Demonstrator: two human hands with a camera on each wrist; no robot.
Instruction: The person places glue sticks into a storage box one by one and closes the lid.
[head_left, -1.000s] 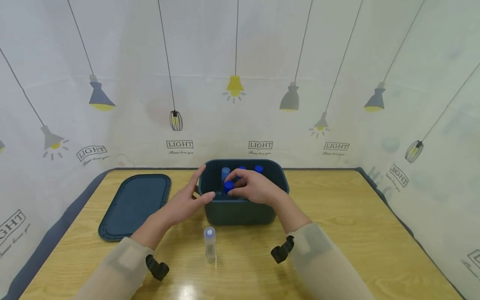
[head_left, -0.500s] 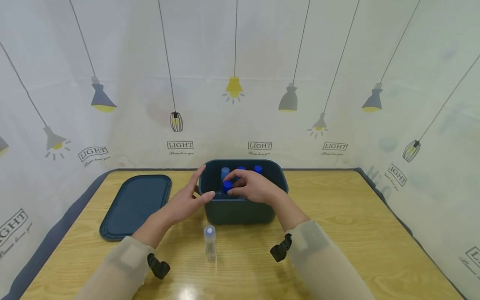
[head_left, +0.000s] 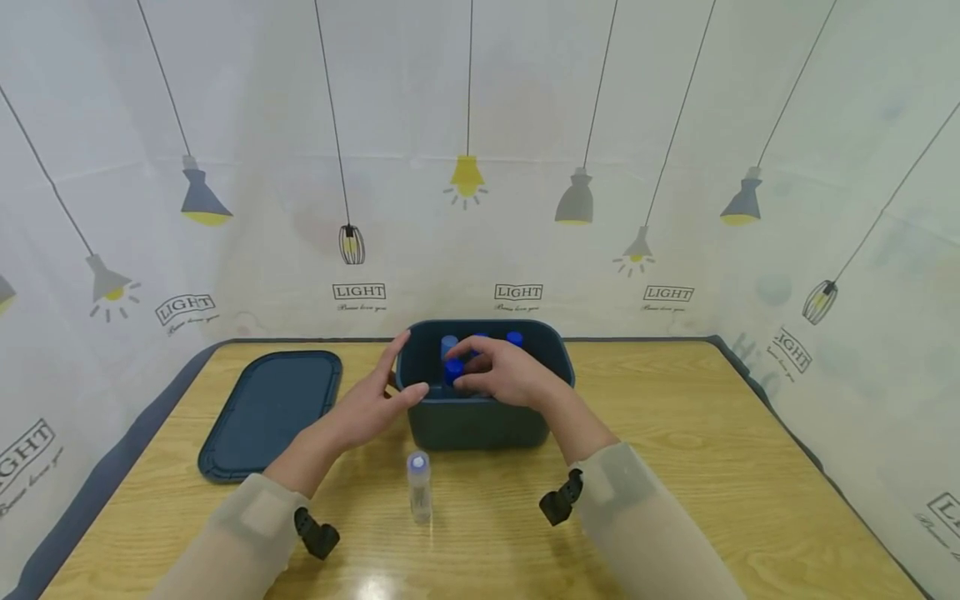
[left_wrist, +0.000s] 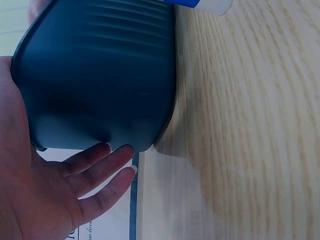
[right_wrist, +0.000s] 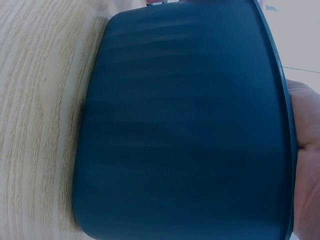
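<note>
Your right hand (head_left: 506, 371) dips over the near rim of the bin (head_left: 480, 429), thumb and forefinger closed on a blue cap (head_left: 453, 371) just inside it. Whatever is under the cap is hidden by the rim and your hand, so you cannot tell from here whether it touches the bin's floor. Pinching from above and from the side probably suits the tight space, as it keeps your fingers off the neighbours.

Your left hand (head_left: 367, 408) spreads round the bin's left end, thumb at the near rim and forefinger up by the far corner. The fingers are apart, not clenched; the spread looks meant to steady the bin while your other hand works inside. In the left wrist view the lower fingers reach along the bin's side, though how hard they press cannot be told.

Behind your right hand, within the bin, stand a pale blue cap (head_left: 448, 345), a half-hidden cap (head_left: 481, 338) and a third cap (head_left: 513, 338), seemingly grouped toward the far wall. In front of the bin a clear bottle (head_left: 421, 493) stands upright, within easy reach. The lid (head_left: 273, 412) lies flat to the bin's left, leaving its mouth uncovered for your hand.
</note>
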